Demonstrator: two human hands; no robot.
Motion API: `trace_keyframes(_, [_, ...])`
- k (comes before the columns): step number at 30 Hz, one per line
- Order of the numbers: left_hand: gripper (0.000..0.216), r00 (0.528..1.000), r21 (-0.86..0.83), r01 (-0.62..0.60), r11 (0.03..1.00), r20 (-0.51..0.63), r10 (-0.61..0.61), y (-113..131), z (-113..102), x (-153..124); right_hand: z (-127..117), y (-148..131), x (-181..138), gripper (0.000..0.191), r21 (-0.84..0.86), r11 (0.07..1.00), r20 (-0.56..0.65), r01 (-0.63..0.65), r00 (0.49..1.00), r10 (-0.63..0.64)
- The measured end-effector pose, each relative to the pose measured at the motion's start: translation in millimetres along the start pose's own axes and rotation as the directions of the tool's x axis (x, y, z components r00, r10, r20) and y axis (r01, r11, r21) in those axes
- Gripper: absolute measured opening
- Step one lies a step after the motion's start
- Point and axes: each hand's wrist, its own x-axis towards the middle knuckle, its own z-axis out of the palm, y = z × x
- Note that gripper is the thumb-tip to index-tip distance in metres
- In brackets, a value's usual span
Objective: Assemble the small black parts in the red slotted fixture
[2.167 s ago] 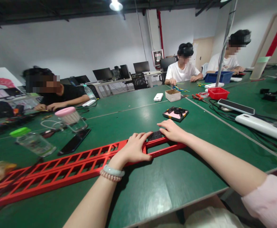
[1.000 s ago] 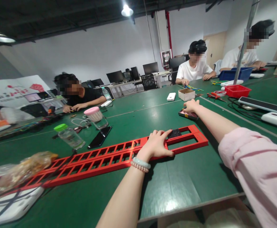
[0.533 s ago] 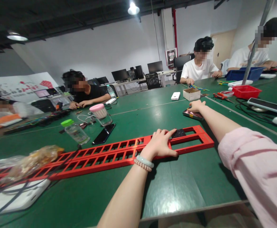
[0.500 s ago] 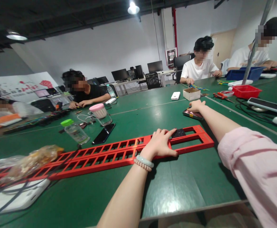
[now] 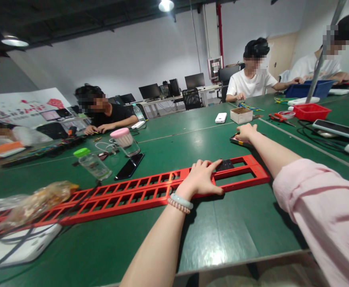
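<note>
A long red slotted frame (image 5: pixel 126 200) runs across the green table (image 5: pixel 222 227). My left hand (image 5: pixel 200 178) lies spread over it near its right end, wearing a bead bracelet and a pale bangle. Its forefinger touches a black piece (image 5: pixel 226 165) set in the frame, and its thumb rests along the near rail. Beyond the frame's right end, my right hand (image 5: pixel 247 132) reaches down to a small dark tray (image 5: pixel 237 140) with a yellow patch. The fingers there are bent and drawn together; their tips and anything between them are hidden.
A white power bank (image 5: pixel 221 118) and a small carton (image 5: pixel 241 115) stand ahead. Pliers (image 5: pixel 280 118), a red bin (image 5: pixel 311 112) and a blue bin (image 5: pixel 308 89) are to the right. Two jars, a phone (image 5: pixel 129 166) and a plastic bag (image 5: pixel 40 203) lie left. Several co-workers sit around.
My view has shifted slightly. Both my hands stay at the same places. The co-worker in white across the table has stretched one hand toward the blue bin.
</note>
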Motion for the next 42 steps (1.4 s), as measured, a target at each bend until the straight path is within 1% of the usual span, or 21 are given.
trace_keyframes(4, [0.103, 1.000, 0.000, 0.001, 1.000, 0.004, -0.001, 0.5, -0.5, 0.4, -2.0, 2.8, 0.5, 0.048, 0.010, 1.000, -0.006, 0.008, 1.000, -0.008])
trace_keyframes(9, [0.103, 0.999, 0.000, 0.021, 1.000, 0.027, -0.021, 4.2, -3.8, 0.4, -6.8, 5.1, -0.4, 0.049, 0.010, 1.000, -0.016, 0.011, 1.000, -0.011])
trace_keyframes(12, [0.103, 0.999, 0.000, 0.035, 0.999, 0.039, -0.035, 5.7, -5.5, 0.6, -10.1, 7.5, -3.4, 0.049, 0.053, 0.998, -0.080, -0.023, 0.996, 0.027])
trace_keyframes(14, [0.104, 0.999, 0.001, 0.033, 0.999, 0.042, -0.033, 5.8, -5.9, 1.0, -12.5, 10.4, -6.1, 0.051, 0.101, 0.995, -0.130, -0.017, 0.991, 0.030])
trace_keyframes(17, [0.105, 0.999, 0.004, 0.021, 1.000, 0.042, -0.021, 5.1, -5.9, 2.0, -16.9, 15.7, -9.8, 0.051, 0.137, 0.988, -0.204, 0.075, 0.978, -0.046])
trace_keyframes(21, [0.105, 0.999, 0.018, 0.027, 0.999, 0.045, -0.028, 3.8, -5.1, 3.6, -26.8, 18.6, -13.5, 0.050, 0.175, 0.967, -0.303, 0.187, 0.944, -0.128])
trace_keyframes(25, [0.105, 0.999, 0.023, 0.020, 1.000, 0.042, -0.021, 2.4, -4.7, 4.6, -38.5, 12.2, -20.4, 0.048, 0.264, 0.924, -0.339, 0.276, 0.923, -0.179])
trace_keyframes(27, [0.107, 0.999, 0.023, 0.015, 1.000, 0.043, -0.016, 2.2, -5.1, 4.9, -41.8, 5.4, -28.0, 0.046, 0.361, 0.886, -0.340, 0.290, 0.926, -0.165])
trace_keyframes(29, [0.109, 0.999, 0.026, 0.020, 0.999, 0.043, -0.021, 2.8, -5.8, 4.9, -42.0, -3.6, -39.7, 0.047, 0.548, 0.804, -0.292, 0.233, 0.953, -0.078])
trace_keyframes(30, [0.111, 0.999, 0.028, 0.026, 0.999, 0.043, -0.027, 3.3, -6.2, 4.9, -40.8, -8.6, -47.3, 0.048, 0.664, 0.728, -0.233, 0.173, 0.972, -0.019])
trace_keyframes(31, [0.112, 0.999, 0.028, 0.033, 0.999, 0.042, -0.034, 4.0, -6.6, 5.0, -38.8, -13.9, -56.0, 0.049, 0.769, 0.629, -0.146, 0.113, 0.989, 0.001])
trace_keyframes(32, [0.114, 0.998, 0.026, 0.044, 0.999, 0.041, -0.045, 4.8, -7.0, 5.0, -36.1, -19.0, -65.6, 0.049, 0.851, 0.522, -0.067, 0.061, 0.998, -0.008])
trace_keyframes(33, [0.116, 0.998, 0.022, 0.056, 0.998, 0.039, -0.057, 5.7, -7.3, 5.1, -32.9, -23.8, -75.8, 0.047, 0.900, 0.436, -0.018, 0.027, 1.000, -0.025])
trace_keyframes(34, [0.117, 0.997, 0.019, 0.067, 0.998, 0.037, -0.068, 6.5, -7.6, 5.1, -29.4, -27.8, -86.4, 0.045, 0.930, 0.367, 0.001, 0.024, 0.998, -0.067])
trace_keyframes(35, [0.118, 0.997, 0.015, 0.075, 0.997, 0.034, -0.075, 7.2, -7.8, 5.2, -25.6, -30.9, -97.0, 0.043, 0.945, 0.325, -0.002, 0.032, 0.996, -0.092])
trace_keyframes(37, [0.120, 0.996, 0.010, 0.082, 0.997, 0.030, -0.082, 7.9, -8.3, 5.5, -18.5, -33.8, -116.3, 0.039, 0.947, 0.307, -0.058, 0.093, 0.991, -0.122])
trace_keyframes(38, [0.120, 0.996, 0.009, 0.081, 0.997, 0.031, -0.082, 7.8, -8.6, 5.5, -15.4, -33.6, -124.3, 0.038, 0.933, 0.316, -0.131, 0.170, 0.981, -0.143])
trace_keyframes(40, [0.119, 0.996, 0.006, 0.079, 0.997, 0.033, -0.079, 7.0, -9.2, 5.5, -11.2, -31.3, -136.3, 0.038, 0.882, 0.354, -0.266, 0.311, 0.949, -0.171])
trace_keyframes(42, [0.117, 0.997, 0.000, 0.063, 0.998, 0.038, -0.062, 5.9, -10.0, 5.3, -9.6, -28.4, -143.1, 0.041, 0.847, 0.363, -0.334, 0.388, 0.920, -0.204])
